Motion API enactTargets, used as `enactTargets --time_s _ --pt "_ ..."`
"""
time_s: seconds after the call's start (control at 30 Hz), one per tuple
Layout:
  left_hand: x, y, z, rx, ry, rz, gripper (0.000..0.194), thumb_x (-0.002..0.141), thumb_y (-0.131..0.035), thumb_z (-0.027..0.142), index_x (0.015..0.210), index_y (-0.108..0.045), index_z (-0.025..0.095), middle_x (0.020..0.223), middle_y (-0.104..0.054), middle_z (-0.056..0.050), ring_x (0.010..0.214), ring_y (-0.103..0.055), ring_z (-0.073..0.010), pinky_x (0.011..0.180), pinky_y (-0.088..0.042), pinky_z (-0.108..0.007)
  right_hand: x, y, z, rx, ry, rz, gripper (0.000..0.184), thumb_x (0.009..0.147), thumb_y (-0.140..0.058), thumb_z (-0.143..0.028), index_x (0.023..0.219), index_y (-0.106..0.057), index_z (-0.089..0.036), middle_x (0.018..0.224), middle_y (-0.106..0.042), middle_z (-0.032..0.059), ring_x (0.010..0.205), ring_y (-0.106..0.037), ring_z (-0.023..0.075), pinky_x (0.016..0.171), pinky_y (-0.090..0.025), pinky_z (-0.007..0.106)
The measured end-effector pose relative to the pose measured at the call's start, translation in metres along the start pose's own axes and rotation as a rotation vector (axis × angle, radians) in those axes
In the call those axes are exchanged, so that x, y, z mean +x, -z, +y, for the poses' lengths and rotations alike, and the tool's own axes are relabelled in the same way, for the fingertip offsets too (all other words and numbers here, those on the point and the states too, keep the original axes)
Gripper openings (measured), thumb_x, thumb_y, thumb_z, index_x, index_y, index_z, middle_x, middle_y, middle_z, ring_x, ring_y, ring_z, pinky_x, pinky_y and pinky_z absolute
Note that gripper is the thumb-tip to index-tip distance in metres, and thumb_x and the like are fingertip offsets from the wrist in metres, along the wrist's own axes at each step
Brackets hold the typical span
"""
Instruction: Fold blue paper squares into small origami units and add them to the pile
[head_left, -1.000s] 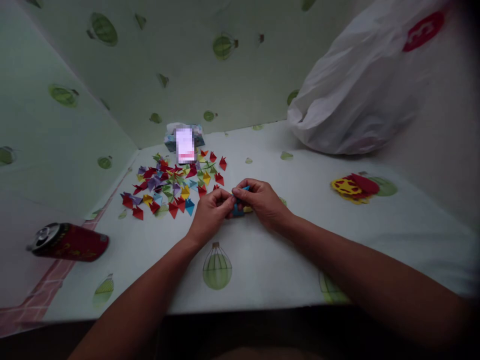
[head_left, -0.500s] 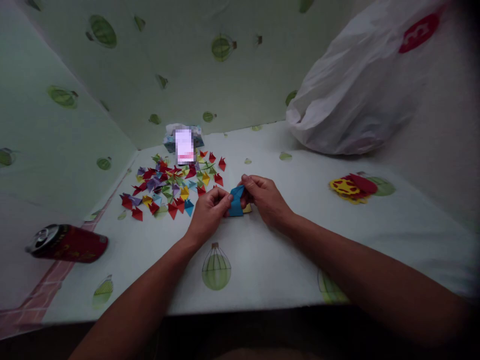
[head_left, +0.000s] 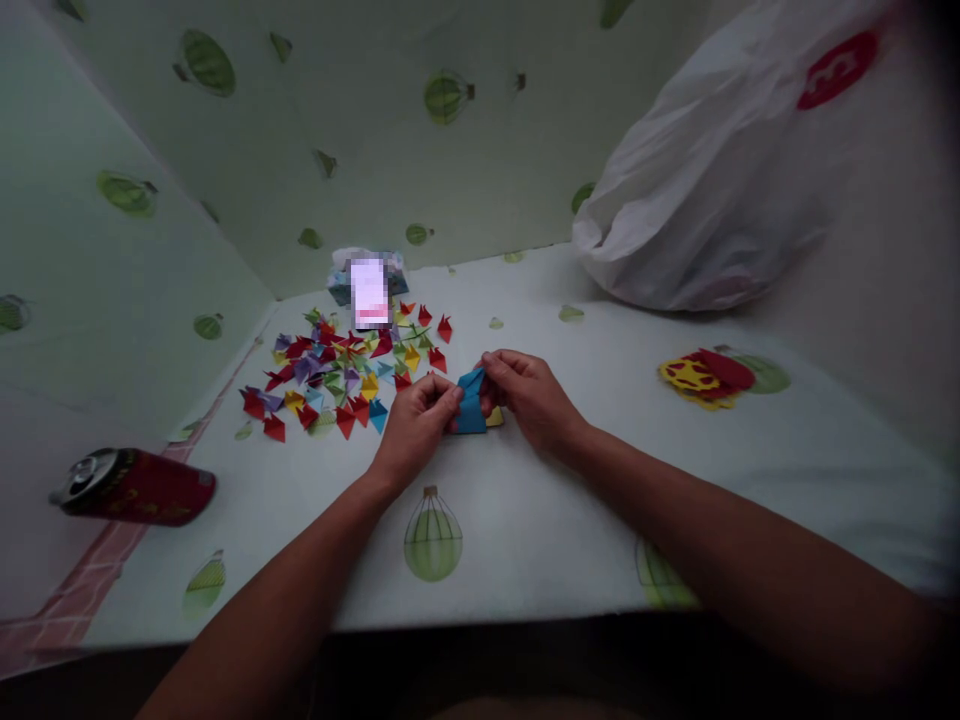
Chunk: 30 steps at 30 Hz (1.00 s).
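Between my two hands is a small piece of blue origami paper, partly folded, with a raised flap at its top. My left hand pinches its left edge between thumb and fingers. On the other side, my right hand grips the upper right corner with thumb and forefinger closed. A bit of yellow paper shows beside the blue one, partly hidden under my right fingers. Just left of my hands lies a spread of folded paper pieces in red, purple, green, yellow and blue.
A phone with a lit, blurred screen leans against a tissue box at the back. A red drink can stands at the left. Yellow and red paper cutouts lie to the right, below a white plastic bag.
The blue paper's upper part now looks more opened, with a flap lifted toward my right hand. Both hands have shifted only slightly.
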<state>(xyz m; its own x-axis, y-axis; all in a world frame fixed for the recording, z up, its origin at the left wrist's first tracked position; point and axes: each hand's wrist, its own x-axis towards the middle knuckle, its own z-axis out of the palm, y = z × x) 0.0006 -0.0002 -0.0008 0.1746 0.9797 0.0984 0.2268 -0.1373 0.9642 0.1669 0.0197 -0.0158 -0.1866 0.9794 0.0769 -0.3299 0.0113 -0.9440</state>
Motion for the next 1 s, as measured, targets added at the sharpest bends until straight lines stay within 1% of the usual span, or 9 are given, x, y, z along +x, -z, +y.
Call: enactTargets --time_s 0.1,0.23,0.3,0.4,0.57,0.63,0.7,0.8,1.0 --pt "-0.0001 -0.0001 0.0003 0.012 -0.026 -0.005 0.027 0.088 -0.064 0.038 0.071 -0.057 0.017 0.061 -0.055 0.003 0.055 -0.051 -0.0108 0.056 -0.040 -0.024 -0.0019 -0.0009 0.0005 -0.027 -0.008 -0.038 0.034 0.072 -0.082 -0.045 0.076 -0.065 -0.017 0.060 -0.062 -0.0035 0.050 -0.056 0.0094 0.053 -0.044 0.024" --pt "-0.0004 -0.0003 0.0010 0.003 -0.046 -0.019 0.026 0.085 -0.067 0.038 0.072 -0.059 0.017 0.064 -0.056 0.003 0.055 -0.052 -0.0105 0.056 -0.041 -0.025 -0.0047 -0.0016 0.0014 -0.054 0.020 -0.011 0.027 0.078 -0.076 -0.040 0.071 -0.065 -0.016 0.054 -0.061 -0.0027 0.050 -0.055 0.0100 0.054 -0.043 0.024" --pt "-0.0004 -0.0004 0.0013 -0.007 -0.047 -0.012 0.025 0.085 -0.068 0.037 0.072 -0.059 0.017 0.064 -0.056 0.003 0.055 -0.052 -0.0105 0.055 -0.041 -0.025 -0.0047 -0.0014 0.0015 -0.043 0.031 -0.004 0.028 0.080 -0.073 -0.041 0.069 -0.064 -0.016 0.053 -0.061 -0.0024 0.049 -0.055 0.0101 0.054 -0.043 0.025" --pt "0.0001 -0.0004 0.0013 0.003 -0.047 0.009 0.025 0.084 -0.068 0.037 0.072 -0.059 0.018 0.064 -0.056 0.003 0.054 -0.053 -0.0108 0.055 -0.042 -0.025 -0.0028 -0.0003 0.0010 -0.021 0.001 -0.019 0.032 0.080 -0.072 -0.046 0.068 -0.063 -0.017 0.054 -0.061 -0.0015 0.049 -0.057 0.0109 0.055 -0.045 0.026" --pt "0.0008 0.0002 -0.0001 0.081 -0.073 0.057 0.023 0.085 -0.066 0.035 0.071 -0.058 0.018 0.063 -0.056 0.003 0.053 -0.053 -0.0109 0.054 -0.041 -0.025 -0.0004 0.0011 -0.0005 0.026 -0.049 0.005 0.045 0.079 -0.070 -0.062 0.079 -0.067 -0.017 0.058 -0.063 -0.0004 0.050 -0.058 0.0118 0.053 -0.045 0.026" --pt "0.0006 0.0004 -0.0005 0.136 -0.110 0.056 0.022 0.085 -0.066 0.033 0.071 -0.059 0.018 0.063 -0.057 0.003 0.054 -0.054 -0.0112 0.054 -0.041 -0.025 -0.0007 0.0010 -0.0006 0.008 -0.054 0.011 0.044 0.076 -0.075 -0.060 0.075 -0.066 -0.017 0.055 -0.062 -0.0014 0.049 -0.057 0.0112 0.052 -0.044 0.025" --pt "0.0003 0.0006 -0.0004 0.174 -0.139 0.050 0.020 0.086 -0.065 0.032 0.071 -0.060 0.018 0.064 -0.058 0.002 0.055 -0.055 -0.0116 0.055 -0.041 -0.025 -0.0015 0.0010 -0.0002 -0.016 -0.029 0.016 0.038 0.073 -0.080 -0.052 0.070 -0.064 -0.017 0.053 -0.061 -0.0019 0.049 -0.055 0.0103 0.053 -0.044 0.024" --pt "0.0002 0.0008 0.0002 0.168 -0.138 0.048 0.019 0.086 -0.065 0.032 0.072 -0.061 0.018 0.064 -0.058 0.002 0.054 -0.055 -0.0117 0.055 -0.041 -0.025 -0.0019 0.0011 0.0007 -0.025 0.019 0.027 0.032 0.074 -0.078 -0.045 0.068 -0.064 -0.017 0.053 -0.062 -0.0014 0.049 -0.055 0.0102 0.055 -0.045 0.025" --pt "0.0021 0.0020 -0.0002 0.121 -0.111 0.051 0.021 0.085 -0.066 0.034 0.073 -0.061 0.018 0.062 -0.057 0.003 0.052 -0.054 -0.0113 0.055 -0.041 -0.025 -0.0011 0.0004 -0.0017 -0.034 -0.015 0.010 0.036 0.079 -0.072 -0.053 0.078 -0.066 -0.018 0.055 -0.062 -0.0018 0.050 -0.057 0.0119 0.053 -0.045 0.026"
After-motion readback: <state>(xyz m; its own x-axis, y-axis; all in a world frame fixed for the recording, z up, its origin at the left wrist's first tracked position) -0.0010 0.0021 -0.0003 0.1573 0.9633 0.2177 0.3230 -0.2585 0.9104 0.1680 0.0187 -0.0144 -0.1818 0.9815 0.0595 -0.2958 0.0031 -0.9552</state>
